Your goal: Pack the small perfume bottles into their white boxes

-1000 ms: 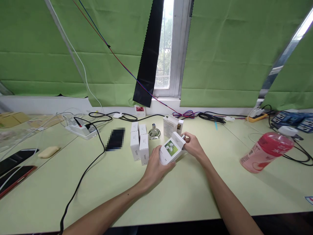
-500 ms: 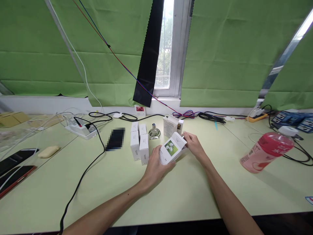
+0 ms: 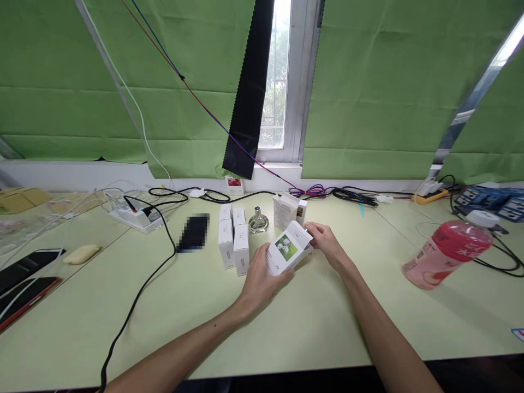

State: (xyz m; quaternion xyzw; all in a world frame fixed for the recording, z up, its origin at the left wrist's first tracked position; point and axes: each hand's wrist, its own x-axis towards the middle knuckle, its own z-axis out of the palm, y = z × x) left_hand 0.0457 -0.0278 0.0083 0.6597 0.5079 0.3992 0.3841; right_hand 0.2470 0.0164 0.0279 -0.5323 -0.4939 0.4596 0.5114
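My left hand is wrapped around a white perfume box with a green picture of white flowers on its front. The box is tilted, its top end pointing up and right with the flaps folded out. My right hand is at that end, fingers pinched together by the opening. What they grip there is hidden. Behind the box stands a clear glass perfume bottle with a silver-blue neck. Several closed white boxes are grouped left of it. Another white box stands behind, its flap up.
A pink drink bottle with a white cap stands to the right. A black cable runs down the left side of the table, by a power strip. Phones lie at far left. Bundled wires lie along the wall.
My right hand has shifted very slightly at the open end of the box. The left hand and the box stay almost still.
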